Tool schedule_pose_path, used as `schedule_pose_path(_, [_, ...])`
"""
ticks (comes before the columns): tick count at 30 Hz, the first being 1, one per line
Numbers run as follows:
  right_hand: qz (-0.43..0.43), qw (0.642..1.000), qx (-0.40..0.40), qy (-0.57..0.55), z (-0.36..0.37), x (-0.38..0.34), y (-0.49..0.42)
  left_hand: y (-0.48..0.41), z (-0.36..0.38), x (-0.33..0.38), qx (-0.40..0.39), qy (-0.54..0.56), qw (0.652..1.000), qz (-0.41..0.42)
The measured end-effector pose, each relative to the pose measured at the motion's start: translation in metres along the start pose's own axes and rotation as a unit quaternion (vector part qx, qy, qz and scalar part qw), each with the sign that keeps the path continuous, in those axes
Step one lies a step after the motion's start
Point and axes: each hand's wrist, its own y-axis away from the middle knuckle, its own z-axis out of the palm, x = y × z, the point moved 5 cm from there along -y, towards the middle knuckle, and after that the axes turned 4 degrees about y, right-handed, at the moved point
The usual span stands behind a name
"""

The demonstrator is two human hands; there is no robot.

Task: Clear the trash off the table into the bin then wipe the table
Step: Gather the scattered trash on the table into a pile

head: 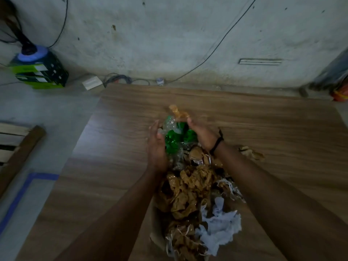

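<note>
Crumpled pale tissue [220, 223] and brown paper [190, 187] lie closest to me, heaped between my forearms. Past them, my left hand [157, 146] and right hand [202, 133] press flat, fingers straight, against either side of crinkled green plastic [177, 137]. Just beyond my fingertips sits a tan scrap [176, 110]. A torn brown piece [251, 153] lies right of my wrist on the table [113, 147].

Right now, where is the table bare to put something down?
Bare: left of the left hand to the table edge, the far strip beyond the right hand, and right of the brown scrap. Crowded: the trash pile in the near middle.
</note>
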Motion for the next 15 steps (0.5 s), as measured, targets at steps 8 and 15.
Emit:
schedule_pose_path(8, [-0.013, 0.985, 0.169, 0.024, -0.069, -0.002, 0.017, 0.006, -0.043, 0.020, 0.053, 0.105, 0.993, -0.019])
schedule_pose_path(15, [-0.021, 0.980, 0.178, 0.092, -0.094, 0.013, 0.085, 0.026, -0.088, 0.004, 0.125, 0.007, 0.992, 0.001])
